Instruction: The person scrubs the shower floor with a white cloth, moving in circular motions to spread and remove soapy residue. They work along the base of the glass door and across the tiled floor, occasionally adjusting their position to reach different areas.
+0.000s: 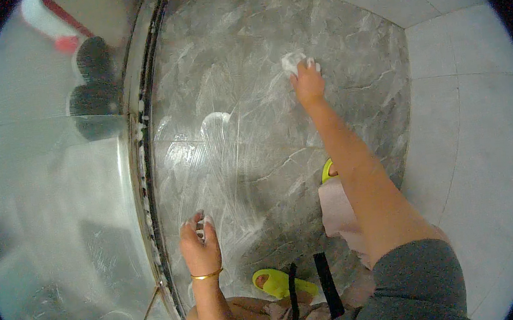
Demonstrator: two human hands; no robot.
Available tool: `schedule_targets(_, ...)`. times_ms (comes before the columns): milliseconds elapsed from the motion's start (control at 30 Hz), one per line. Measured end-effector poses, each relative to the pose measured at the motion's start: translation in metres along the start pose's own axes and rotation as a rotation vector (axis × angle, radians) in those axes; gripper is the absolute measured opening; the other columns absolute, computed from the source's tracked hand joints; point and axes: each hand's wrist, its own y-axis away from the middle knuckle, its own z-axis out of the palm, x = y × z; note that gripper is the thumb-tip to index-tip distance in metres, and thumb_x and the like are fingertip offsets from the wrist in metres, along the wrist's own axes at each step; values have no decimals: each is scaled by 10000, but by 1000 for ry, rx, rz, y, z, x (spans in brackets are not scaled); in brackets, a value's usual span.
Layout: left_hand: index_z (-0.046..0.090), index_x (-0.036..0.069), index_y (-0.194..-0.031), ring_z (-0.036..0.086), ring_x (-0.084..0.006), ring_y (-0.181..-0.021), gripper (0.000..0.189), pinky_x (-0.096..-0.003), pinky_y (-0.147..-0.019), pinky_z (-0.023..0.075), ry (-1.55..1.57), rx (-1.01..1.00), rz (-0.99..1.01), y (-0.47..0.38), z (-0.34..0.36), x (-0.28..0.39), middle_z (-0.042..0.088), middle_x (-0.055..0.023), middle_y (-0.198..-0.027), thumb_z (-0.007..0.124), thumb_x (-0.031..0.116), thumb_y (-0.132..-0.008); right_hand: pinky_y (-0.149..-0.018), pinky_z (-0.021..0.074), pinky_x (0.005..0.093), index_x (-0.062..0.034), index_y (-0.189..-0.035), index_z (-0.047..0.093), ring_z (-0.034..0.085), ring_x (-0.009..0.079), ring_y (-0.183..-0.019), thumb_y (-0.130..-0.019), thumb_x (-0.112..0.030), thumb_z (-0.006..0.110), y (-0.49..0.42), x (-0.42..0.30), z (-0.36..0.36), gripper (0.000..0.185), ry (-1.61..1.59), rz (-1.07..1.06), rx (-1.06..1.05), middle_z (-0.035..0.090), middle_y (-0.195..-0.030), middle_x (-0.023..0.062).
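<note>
My right hand [309, 84] is stretched far forward and presses a white, foamy wad [292, 62], perhaps a cloth or sponge, onto the grey marbled tile floor [271, 125]. Foam coats its fingertips. Nearer to me, my left hand [202, 243] hangs low over the floor beside the door track, its fingers curled with a gap to the thumb. I see nothing held in it, only white suds on the fingers. A gold bracelet [206, 275] circles that wrist. Curved soapy streaks [218, 131] spread across the tiles between the hands.
A dark floor track [144, 125] with bits of foam runs along the left, beside a glass panel [53, 190] with smears and dark reflections or shapes. Pale tiled wall [438, 103] bounds the right. My yellow-green slippers [274, 282] stand on the floor; two black straps [328, 283] hang down.
</note>
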Motion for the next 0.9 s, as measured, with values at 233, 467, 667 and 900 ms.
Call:
schedule_targets(233, 559, 0, -888, 522, -243, -624, 187, -315, -547, 415, -17, -20, 8, -13, 15, -1, 541, -139, -749, 532, 63, -714, -748, 319, 565, -73, -916, 535, 548, 322, -784, -810, -283, 374, 126, -130, 26, 285, -567, -341, -423, 535, -957, 171)
schedule_targets(467, 559, -11, -895, 535, -233, -637, 198, -301, -573, 428, 10, -13, -74, -17, 18, -21, 549, -144, -765, 518, 53, -713, -564, 478, 367, -83, -933, 519, 568, 287, -751, -772, -171, 402, 128, -157, 16, 218, -419, -976, -295, 533, -907, 148)
schedule_targets(667, 556, -23, -880, 534, -236, -628, 183, -317, -556, 422, -25, 2, -129, -8, 9, -38, 537, -144, -731, 523, 51, -717, -699, 432, 367, -18, -995, 481, 532, 291, -812, -780, -165, 452, -58, -9, 3, 262, -62, -96, 91, 548, -877, 164)
schedule_targets(900, 556, -24, -878, 538, -235, -621, 188, -308, -555, 422, 24, 33, -171, 4, -4, -28, 538, -145, -732, 528, 103, -742, -701, 443, 399, -50, -1045, 494, 527, 311, -883, -849, -204, 323, -80, 5, 46, 303, -171, -45, 223, 515, -1027, 146)
